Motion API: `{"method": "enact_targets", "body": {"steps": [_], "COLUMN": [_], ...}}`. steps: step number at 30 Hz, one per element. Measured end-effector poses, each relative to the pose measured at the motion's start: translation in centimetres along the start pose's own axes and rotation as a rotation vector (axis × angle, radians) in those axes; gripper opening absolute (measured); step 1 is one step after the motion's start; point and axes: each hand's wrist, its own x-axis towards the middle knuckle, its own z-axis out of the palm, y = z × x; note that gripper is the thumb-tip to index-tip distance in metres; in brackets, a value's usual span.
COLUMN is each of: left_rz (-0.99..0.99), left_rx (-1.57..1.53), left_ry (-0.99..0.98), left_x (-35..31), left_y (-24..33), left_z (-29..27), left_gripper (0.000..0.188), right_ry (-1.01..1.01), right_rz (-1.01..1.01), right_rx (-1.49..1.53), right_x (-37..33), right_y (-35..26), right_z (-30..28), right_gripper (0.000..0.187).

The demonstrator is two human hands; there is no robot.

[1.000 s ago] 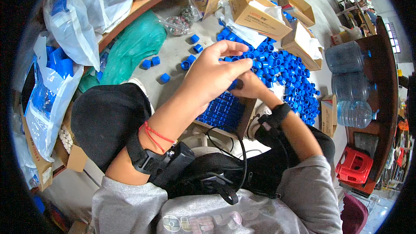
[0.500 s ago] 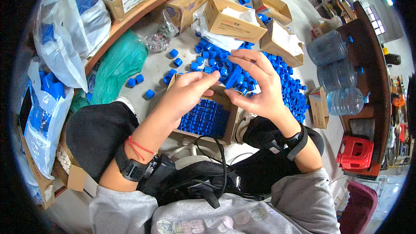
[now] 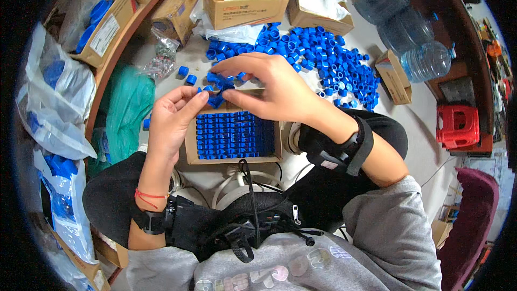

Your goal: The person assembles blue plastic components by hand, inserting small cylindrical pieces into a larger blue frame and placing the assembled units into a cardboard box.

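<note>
In front of me, above the far edge of an open cardboard box (image 3: 189, 151), my two hands come together. Rows of small blue plastic fittings (image 3: 226, 137) fill most of that box. Between the thumb and fingers of my right hand (image 3: 272, 86) is a short group of blue plastic fittings (image 3: 218, 97). My left hand (image 3: 173, 113) pinches at the left end of this group, thumb against the fingers, with a bit of blue at the tips. The exact shape of the held pieces is partly hidden by my fingers.
A large heap of loose blue fittings (image 3: 318, 48) spreads over the floor beyond. Open cartons (image 3: 245, 8) with white liners stand behind it. Clear water jugs (image 3: 425, 62) and a red stool (image 3: 458, 126) are at right. Green bag (image 3: 129, 99) and a shelf of bags lie left.
My view has turned, so the box and heap sit differently. My left hand has closed from loosely held fingers into a pinch beside the right hand, which still holds blue fittings.
</note>
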Motion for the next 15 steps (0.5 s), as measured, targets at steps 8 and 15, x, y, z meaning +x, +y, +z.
{"method": "enact_targets", "body": {"steps": [8,15], "left_rz": [0.147,0.054], "left_rx": [0.334,0.687], "left_ry": [-0.041,-0.355], "left_x": [2.6,8.4], "left_y": [-2.9,-9.9], "left_z": [0.5,0.8], "left_gripper": [0.011,0.020], "right_ry": [-0.354,-0.586], "right_rz": [0.250,0.372], "right_rx": [-0.060,-0.275], "right_x": [-0.9,-4.7], "right_y": [3.6,10.6], "right_z": [0.0,2.3], "right_gripper": [0.015,0.012]}}
